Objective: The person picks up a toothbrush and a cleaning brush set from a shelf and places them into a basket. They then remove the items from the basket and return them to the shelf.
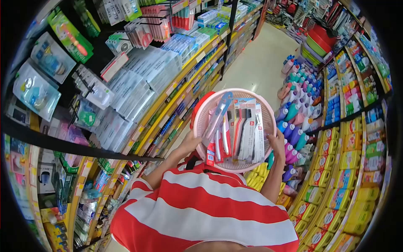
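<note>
Head view, pink basket of toothbrush packs, left hand and right hand fingers clamped on its rim.

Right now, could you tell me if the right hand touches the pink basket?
Touching: head view shows the right hand gripping the pink basket at its rim.

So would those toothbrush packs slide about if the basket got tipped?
Probably. The toothbrush packs lie loose and overlapping in the basket, and their flat plastic fronts look slick. They seem light and slightly bendy, being thin cards. The left hand and right hand grip the rim, which likely holds it level.
</note>
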